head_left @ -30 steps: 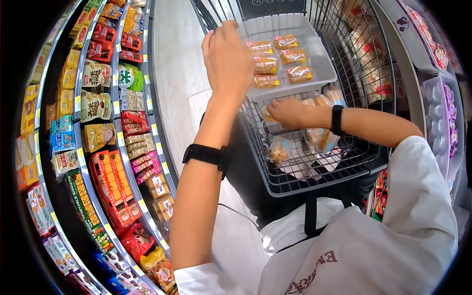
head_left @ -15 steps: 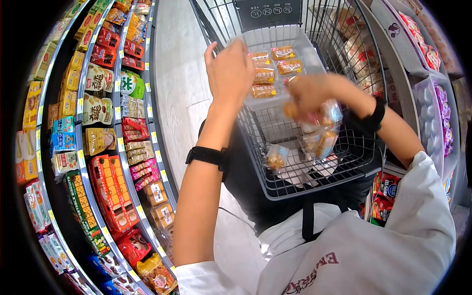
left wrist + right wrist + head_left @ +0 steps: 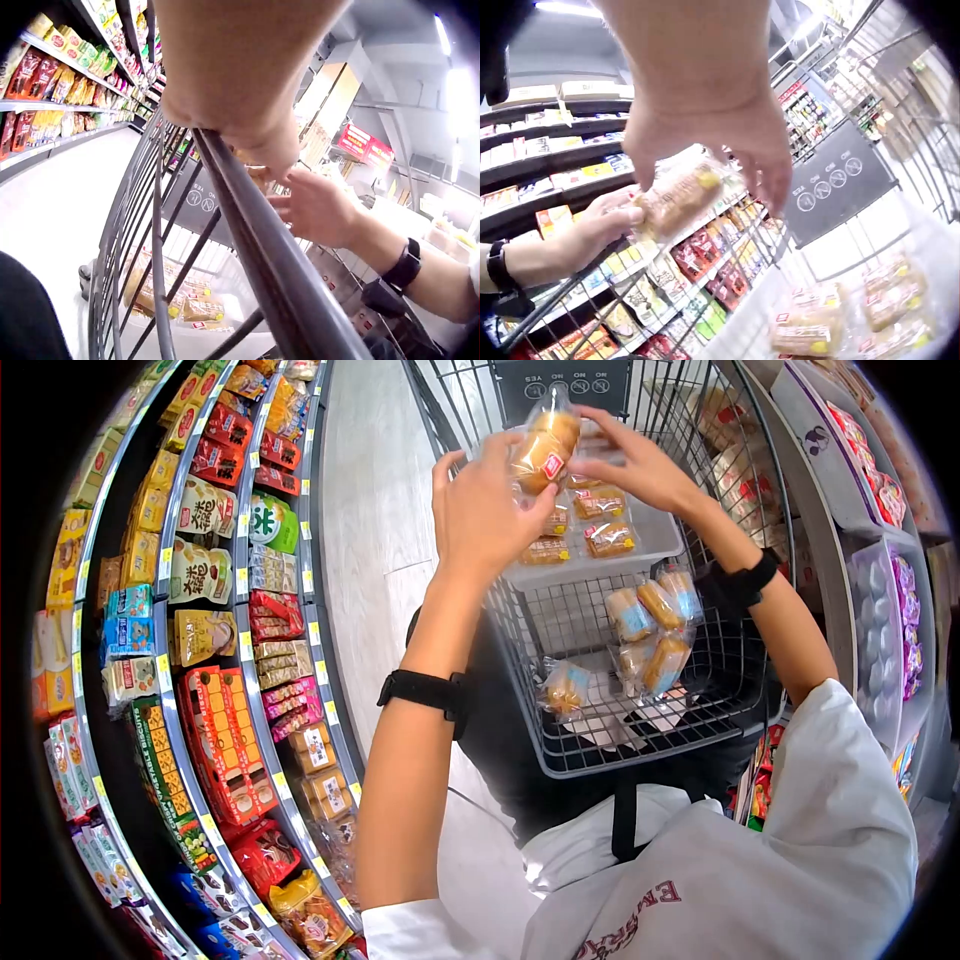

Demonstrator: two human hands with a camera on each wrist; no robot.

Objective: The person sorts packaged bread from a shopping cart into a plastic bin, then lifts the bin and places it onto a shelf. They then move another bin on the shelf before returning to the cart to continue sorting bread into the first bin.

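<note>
A clear-wrapped bread roll (image 3: 548,450) with a red label is held up above the cart's far end. My left hand (image 3: 478,510) pinches it, the thumb at its lower end; in the right wrist view that thumb overlaps the end of the wrapped roll (image 3: 682,196). Spread wide around the roll's other side is my right hand (image 3: 640,465), whose fingers (image 3: 776,184) stand apart from the wrapper. Below both hands, a translucent white bin (image 3: 660,542) holds several similar wrapped rolls (image 3: 603,502) in rows.
The black wire shopping cart (image 3: 560,762) also carries several blue-labelled wrapped breads (image 3: 630,615) and a single one (image 3: 566,690) nearer me. Snack shelves (image 3: 330,650) run along the left. Display boxes (image 3: 870,650) line the right side.
My right hand has risen from the cart basket with a wrapped roll to my left hand, which now holds it. The right fingers have spread. My left hand has come round the roll.
</note>
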